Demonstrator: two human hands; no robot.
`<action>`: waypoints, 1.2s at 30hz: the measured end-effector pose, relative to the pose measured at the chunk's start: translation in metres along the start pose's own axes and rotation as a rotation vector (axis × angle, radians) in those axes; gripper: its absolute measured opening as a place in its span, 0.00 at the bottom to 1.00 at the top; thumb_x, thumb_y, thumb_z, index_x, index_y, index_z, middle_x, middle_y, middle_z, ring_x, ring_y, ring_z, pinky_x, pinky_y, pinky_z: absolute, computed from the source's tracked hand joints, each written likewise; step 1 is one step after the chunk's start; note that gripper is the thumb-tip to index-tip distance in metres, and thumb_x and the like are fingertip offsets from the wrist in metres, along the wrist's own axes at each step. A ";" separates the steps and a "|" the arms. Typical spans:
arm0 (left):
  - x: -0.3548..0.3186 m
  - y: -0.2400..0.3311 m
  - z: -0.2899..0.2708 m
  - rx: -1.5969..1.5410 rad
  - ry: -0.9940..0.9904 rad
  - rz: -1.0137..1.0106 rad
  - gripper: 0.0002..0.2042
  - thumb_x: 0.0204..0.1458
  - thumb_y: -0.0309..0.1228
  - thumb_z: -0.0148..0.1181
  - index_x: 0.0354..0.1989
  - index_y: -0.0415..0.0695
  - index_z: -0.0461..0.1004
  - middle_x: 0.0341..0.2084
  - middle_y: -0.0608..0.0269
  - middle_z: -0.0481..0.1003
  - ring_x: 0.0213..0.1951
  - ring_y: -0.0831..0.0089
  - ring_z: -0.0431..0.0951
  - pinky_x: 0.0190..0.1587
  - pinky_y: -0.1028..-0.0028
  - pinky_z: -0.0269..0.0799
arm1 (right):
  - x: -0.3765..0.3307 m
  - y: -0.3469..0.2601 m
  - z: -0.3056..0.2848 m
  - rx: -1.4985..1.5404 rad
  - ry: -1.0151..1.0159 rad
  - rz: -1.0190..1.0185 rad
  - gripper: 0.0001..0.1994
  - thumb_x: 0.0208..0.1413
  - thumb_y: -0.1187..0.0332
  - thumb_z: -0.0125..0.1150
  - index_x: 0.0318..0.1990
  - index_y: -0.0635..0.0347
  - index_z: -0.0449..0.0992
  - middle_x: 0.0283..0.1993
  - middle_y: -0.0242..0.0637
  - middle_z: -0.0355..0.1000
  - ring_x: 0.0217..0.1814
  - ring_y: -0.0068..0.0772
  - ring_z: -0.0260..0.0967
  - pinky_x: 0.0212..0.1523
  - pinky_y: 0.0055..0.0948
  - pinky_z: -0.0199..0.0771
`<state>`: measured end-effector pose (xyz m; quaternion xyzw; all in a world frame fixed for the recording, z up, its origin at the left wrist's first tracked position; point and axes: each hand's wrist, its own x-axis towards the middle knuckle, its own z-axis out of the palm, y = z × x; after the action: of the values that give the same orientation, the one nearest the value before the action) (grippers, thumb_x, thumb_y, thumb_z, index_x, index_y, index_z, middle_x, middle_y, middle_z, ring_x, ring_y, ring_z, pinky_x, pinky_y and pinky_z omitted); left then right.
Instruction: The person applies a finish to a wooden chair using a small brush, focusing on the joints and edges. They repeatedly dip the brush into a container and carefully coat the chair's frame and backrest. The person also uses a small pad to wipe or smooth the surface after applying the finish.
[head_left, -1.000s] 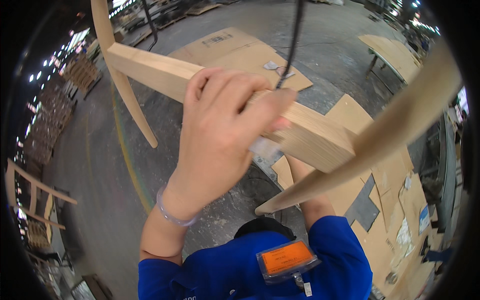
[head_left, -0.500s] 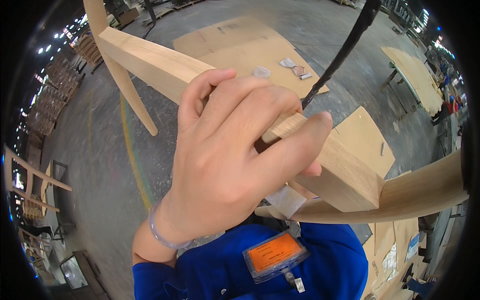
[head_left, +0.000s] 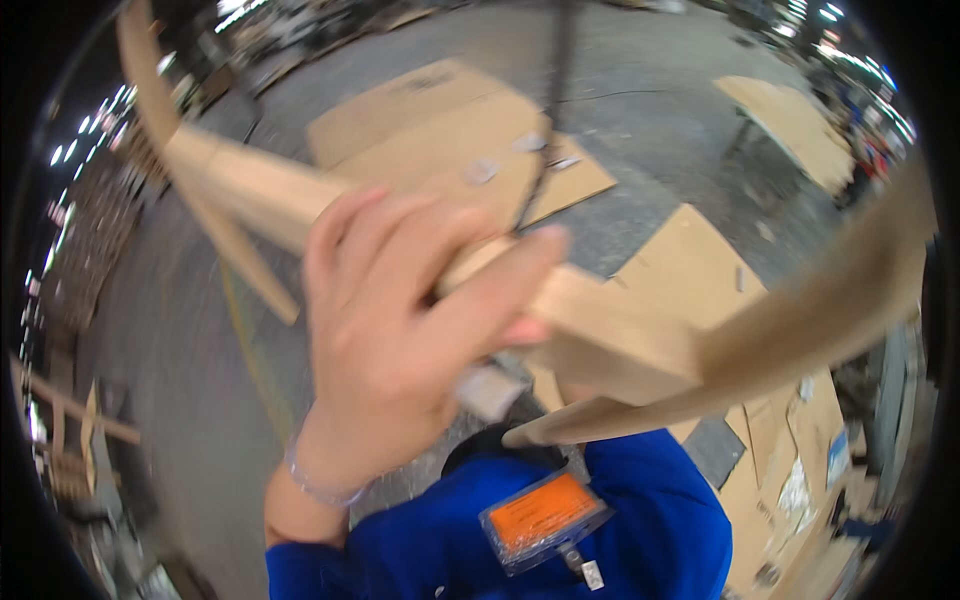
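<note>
My left hand (head_left: 400,340) is raised close to the camera, its fingers wrapped over a thick pale wooden beam (head_left: 620,340) of a wooden frame. The beam runs from upper left to the right, where it joins a curved wooden rail (head_left: 830,300). A second curved piece (head_left: 150,90) rises at the far left end. A small whitish scrap (head_left: 490,392) shows just under my palm. There is a thin bracelet on that wrist. My right hand is hidden behind the beam; only its blue sleeve (head_left: 660,500) shows.
An orange badge (head_left: 545,515) hangs on my blue top. A black cable (head_left: 555,90) hangs down from above. Flat cardboard sheets (head_left: 440,120) lie on the grey concrete floor, with more (head_left: 790,110) at the far right. Wooden frames stand at the left edge.
The frame and my left hand have come closer to the camera and look larger. The view has shifted and blurred, and the fingers have slid a little along the beam.
</note>
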<state>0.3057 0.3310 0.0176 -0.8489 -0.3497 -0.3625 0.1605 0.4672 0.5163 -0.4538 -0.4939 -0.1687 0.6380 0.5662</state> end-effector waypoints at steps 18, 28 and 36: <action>-0.019 0.020 -0.009 -0.119 0.074 0.048 0.15 0.64 0.23 0.54 0.56 0.37 0.79 0.48 0.49 0.76 0.57 0.49 0.74 0.68 0.53 0.59 | -0.282 -0.191 -0.213 0.726 0.164 -0.641 0.19 0.79 0.58 0.42 0.55 0.67 0.74 0.50 0.46 0.82 0.47 0.36 0.81 0.57 0.38 0.83; -0.010 0.051 -0.008 -0.210 0.133 0.051 0.14 0.66 0.32 0.55 0.54 0.41 0.82 0.45 0.53 0.76 0.53 0.52 0.74 0.67 0.50 0.60 | -0.433 -0.372 -0.132 0.458 -0.072 -1.323 0.13 0.78 0.60 0.52 0.49 0.61 0.75 0.38 0.33 0.77 0.39 0.26 0.75 0.43 0.34 0.79; -0.002 0.062 -0.005 -0.261 0.125 0.018 0.15 0.56 0.22 0.60 0.52 0.41 0.81 0.44 0.53 0.77 0.54 0.52 0.75 0.66 0.55 0.61 | -0.503 -0.456 -0.014 0.043 -0.254 -1.836 0.18 0.79 0.59 0.50 0.57 0.69 0.74 0.46 0.44 0.80 0.47 0.32 0.81 0.55 0.38 0.84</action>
<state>0.3462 0.2840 0.0186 -0.8414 -0.2813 -0.4556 0.0734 0.6676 0.2018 0.1141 -0.0822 -0.5428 -0.0083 0.8358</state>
